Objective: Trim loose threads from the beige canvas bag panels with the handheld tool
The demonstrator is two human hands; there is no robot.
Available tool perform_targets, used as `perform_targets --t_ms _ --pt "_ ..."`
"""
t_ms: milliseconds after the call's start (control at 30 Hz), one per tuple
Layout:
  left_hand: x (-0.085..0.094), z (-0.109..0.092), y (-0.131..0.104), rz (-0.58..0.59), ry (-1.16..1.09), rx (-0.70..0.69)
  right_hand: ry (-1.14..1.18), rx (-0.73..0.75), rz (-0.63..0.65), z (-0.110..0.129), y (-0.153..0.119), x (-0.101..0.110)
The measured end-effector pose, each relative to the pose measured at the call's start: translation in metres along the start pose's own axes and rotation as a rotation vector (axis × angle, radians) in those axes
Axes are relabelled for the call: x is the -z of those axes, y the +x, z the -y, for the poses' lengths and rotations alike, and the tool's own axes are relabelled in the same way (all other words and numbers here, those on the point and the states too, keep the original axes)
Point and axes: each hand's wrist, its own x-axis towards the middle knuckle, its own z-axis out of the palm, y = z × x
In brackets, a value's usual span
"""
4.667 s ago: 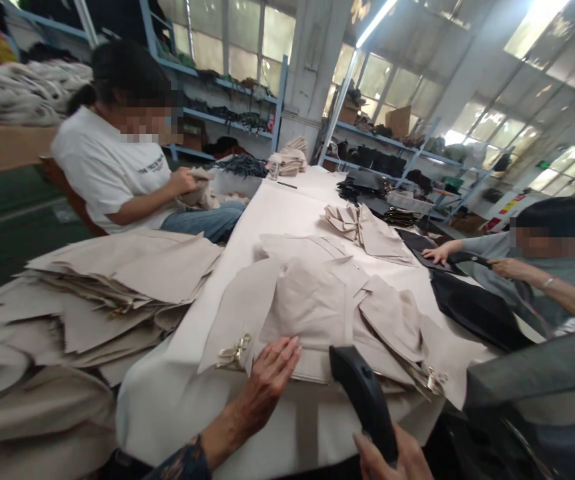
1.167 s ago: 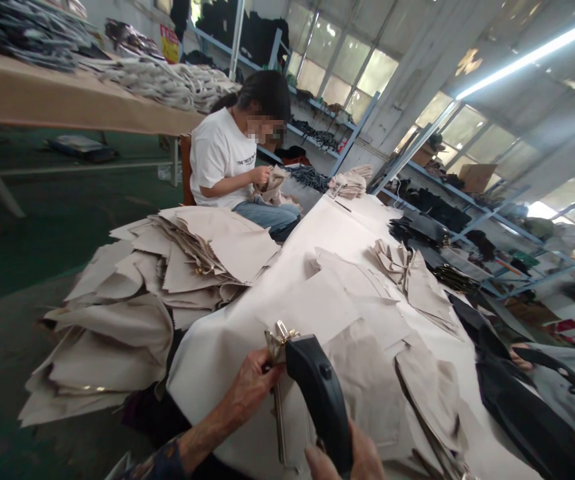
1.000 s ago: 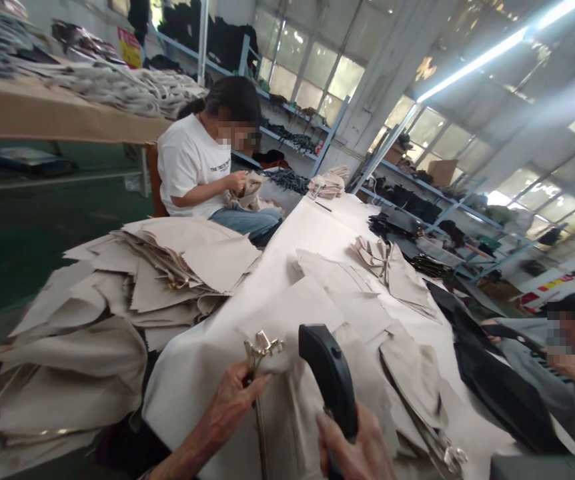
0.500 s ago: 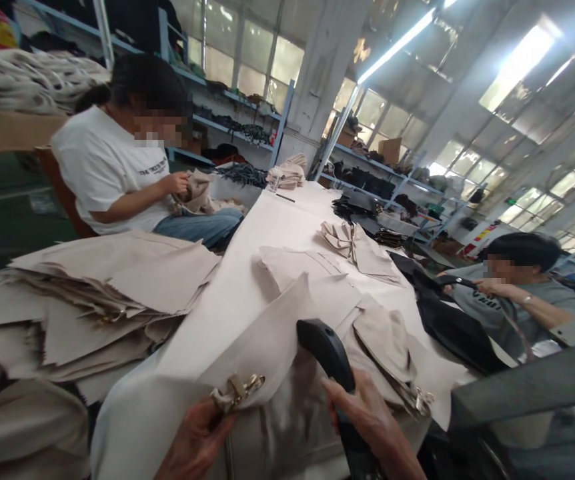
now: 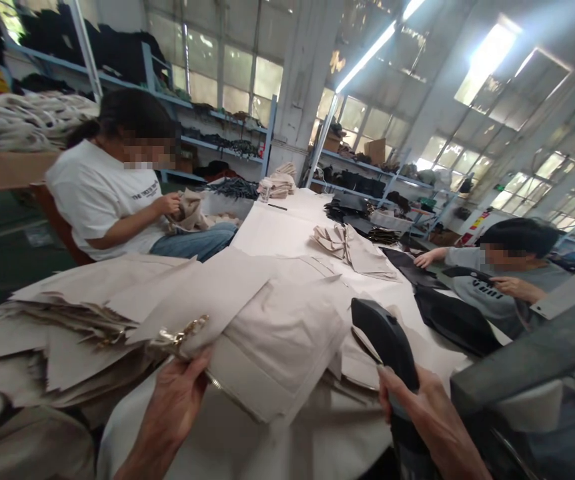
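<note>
My left hand [image 5: 180, 393] pinches the edge of a beige fabric piece [image 5: 287, 340] between thumb and fingers. Gold-coloured metal hardware [image 5: 180, 337] sits at the pinched edge, and a zipper edge [image 5: 215, 379] shows just below the hand. The fabric is lifted, reaching out over the white table [image 5: 262, 230]. In my right hand [image 5: 430, 407] is a black curved hand tool [image 5: 387, 333], its broad head pointing up and left; I cannot make out its exact kind. Behind the tool head lies another beige piece [image 5: 355, 363].
Stacked beige pieces [image 5: 82, 287] lie at left, with more beige pieces [image 5: 347, 247] further along the table. A person in a white shirt [image 5: 102, 200] handles beige fabric. At right, a person in grey [image 5: 507, 273] holds a similar black tool. A metal bar [image 5: 527, 353] juts in at right.
My left hand has moved left and raised the beige piece off the table toward the left stack. The black tool in my right hand has shifted right, apart from that piece.
</note>
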Motion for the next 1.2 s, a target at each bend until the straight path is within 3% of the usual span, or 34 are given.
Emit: perform_targets --t_ms 133,233,300,400,500,600,667,833,1033,1200 --pt "0.001 0.023 0.004 0.052 -0.067 0.263 0.019 -0.010 0.061 -0.019 -0.018 -0.003" --pt "0.012 0.040 -0.018 0.195 0.015 0.386 0.027 -0.012 0.110 -0.037 -0.022 -0.010" --pt "0.013 0.040 -0.035 0.315 0.209 0.410 0.033 -0.026 0.121 -0.045 -0.020 -0.016" --pt "-0.002 0.025 -0.044 0.529 0.494 0.191 0.052 -0.072 0.125 -0.047 -0.013 -0.022" --pt "-0.035 0.012 -0.027 0.679 0.737 -0.277 0.060 -0.084 0.122 -0.039 -0.003 -0.027" --pt "-0.065 0.024 -0.003 0.755 0.925 -0.704 0.090 -0.050 0.137 -0.028 0.012 -0.034" --pt "-0.074 0.045 0.009 0.785 0.979 -0.852 0.105 -0.016 0.151 -0.023 0.024 -0.040" --pt "-0.064 0.090 0.020 0.740 0.971 -0.931 0.091 0.029 0.172 -0.020 0.059 -0.058" --pt "-0.061 0.085 0.021 0.798 0.959 -0.885 0.023 0.058 0.178 -0.015 0.102 -0.070" --pt "-0.062 0.085 0.023 0.783 0.971 -0.882 0.006 0.073 0.167 -0.006 0.125 -0.065"
